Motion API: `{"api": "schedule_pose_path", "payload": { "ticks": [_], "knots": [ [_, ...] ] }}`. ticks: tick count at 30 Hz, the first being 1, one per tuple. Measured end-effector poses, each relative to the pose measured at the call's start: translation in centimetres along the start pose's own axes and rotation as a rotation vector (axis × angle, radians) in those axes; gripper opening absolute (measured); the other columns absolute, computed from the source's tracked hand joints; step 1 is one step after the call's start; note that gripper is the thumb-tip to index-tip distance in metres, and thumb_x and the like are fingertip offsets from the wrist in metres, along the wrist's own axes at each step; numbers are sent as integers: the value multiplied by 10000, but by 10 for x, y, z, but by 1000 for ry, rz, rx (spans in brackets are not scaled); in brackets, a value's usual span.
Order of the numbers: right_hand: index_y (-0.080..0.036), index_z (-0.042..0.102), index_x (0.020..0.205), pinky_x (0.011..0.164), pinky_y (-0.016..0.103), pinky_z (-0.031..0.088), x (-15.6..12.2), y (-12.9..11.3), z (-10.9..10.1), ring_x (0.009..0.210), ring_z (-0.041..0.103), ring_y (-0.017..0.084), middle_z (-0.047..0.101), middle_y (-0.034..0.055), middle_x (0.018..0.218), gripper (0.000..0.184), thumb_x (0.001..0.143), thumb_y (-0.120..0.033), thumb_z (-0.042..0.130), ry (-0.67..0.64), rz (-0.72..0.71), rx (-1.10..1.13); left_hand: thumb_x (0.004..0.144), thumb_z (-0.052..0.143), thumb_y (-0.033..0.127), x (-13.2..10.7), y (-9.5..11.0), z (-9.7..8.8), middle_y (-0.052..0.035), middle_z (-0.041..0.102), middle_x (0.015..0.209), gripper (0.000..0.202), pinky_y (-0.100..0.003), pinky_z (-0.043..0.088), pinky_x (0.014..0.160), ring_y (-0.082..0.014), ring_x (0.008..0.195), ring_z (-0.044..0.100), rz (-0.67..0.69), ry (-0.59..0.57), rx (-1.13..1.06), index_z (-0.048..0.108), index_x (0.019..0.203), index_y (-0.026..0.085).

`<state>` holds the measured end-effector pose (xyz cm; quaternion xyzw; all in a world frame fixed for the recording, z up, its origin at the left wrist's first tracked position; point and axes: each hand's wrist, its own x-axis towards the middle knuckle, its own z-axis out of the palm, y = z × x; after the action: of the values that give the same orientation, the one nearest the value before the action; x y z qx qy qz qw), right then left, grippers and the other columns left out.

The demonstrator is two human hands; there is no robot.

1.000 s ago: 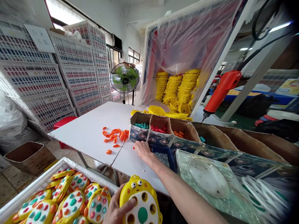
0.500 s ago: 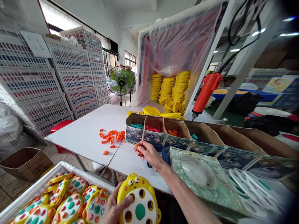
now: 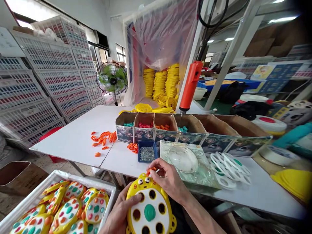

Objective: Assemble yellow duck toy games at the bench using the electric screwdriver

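My left hand (image 3: 120, 213) grips the left side of a yellow chick-shaped toy (image 3: 148, 208) with a white face, round holes and one green button, held below the table's front edge. My right hand (image 3: 168, 178) is closed in a pinch on small orange plastic pieces (image 3: 151, 170), right at the toy's head. Behind it on the white table (image 3: 78, 139) sit a blue tray of small screws (image 3: 147, 153), a little heap of orange pieces (image 3: 133, 147) and a row of cardboard compartments (image 3: 151, 125) with teal, red and orange parts.
A white crate of finished colourful toys (image 3: 65, 211) stands at lower left. More orange pieces (image 3: 102, 139) lie scattered on the table. An orange electric screwdriver (image 3: 190, 85) hangs above. Clear blister packs (image 3: 185, 159), white rings (image 3: 229, 165), stacked crates (image 3: 48, 84), a fan (image 3: 111, 78), yellow shells (image 3: 162, 83).
My right hand picked orange pieces up by the compartments and drew back to the toy's head. The view swung right and the left hand kept holding the toy.
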<state>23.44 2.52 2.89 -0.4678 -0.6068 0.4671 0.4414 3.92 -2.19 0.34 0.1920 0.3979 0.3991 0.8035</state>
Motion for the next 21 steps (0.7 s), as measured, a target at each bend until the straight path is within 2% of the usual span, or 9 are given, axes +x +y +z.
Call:
{"api": "schedule_pose_path", "payload": {
  "ticks": [5,7,10,13,18,21],
  "knots": [
    [-244,662,964,947,308,571,-24,6,-6,1035,729,175,779,36,1101,81,977,-300,605,4,-183,-126,800,795,162,3,-6,10,-155,821,1057,607,-361,622,755,-305,906,799,-60,-61,-32,515,1339,153],
    [-249,682,986,982,311,560,-30,10,-7,1081,726,175,783,36,1137,99,988,-306,601,18,-219,-153,800,795,160,4,-7,11,-144,819,1067,614,-358,617,765,-296,908,797,-62,-63,-30,512,1345,162],
    [-249,707,982,986,302,562,-35,13,-9,1089,726,176,783,35,1151,129,991,-321,601,50,-190,-131,777,827,190,3,-8,12,-124,818,1061,580,-326,606,729,-268,848,795,-52,-98,20,557,1290,175],
    [-255,728,984,935,275,577,-36,13,-9,1040,728,171,786,22,1075,138,979,-335,616,72,-120,-94,759,856,234,1,-8,14,-107,817,1039,594,-301,596,699,-255,829,792,-32,-148,79,575,1281,185],
    [-274,726,1116,916,258,592,-40,19,-7,996,742,169,799,13,1045,204,947,-375,674,102,1,3,731,880,278,-5,-6,15,-95,816,1015,683,-310,604,694,-270,834,793,-6,-175,152,558,1325,178],
    [-271,752,1070,883,248,603,-43,22,-8,966,749,171,800,15,1037,202,917,-399,720,146,-11,-14,742,874,317,-7,-6,14,-100,815,1038,668,-315,610,711,-274,853,794,-16,-197,175,563,1317,182]
  ]
}}
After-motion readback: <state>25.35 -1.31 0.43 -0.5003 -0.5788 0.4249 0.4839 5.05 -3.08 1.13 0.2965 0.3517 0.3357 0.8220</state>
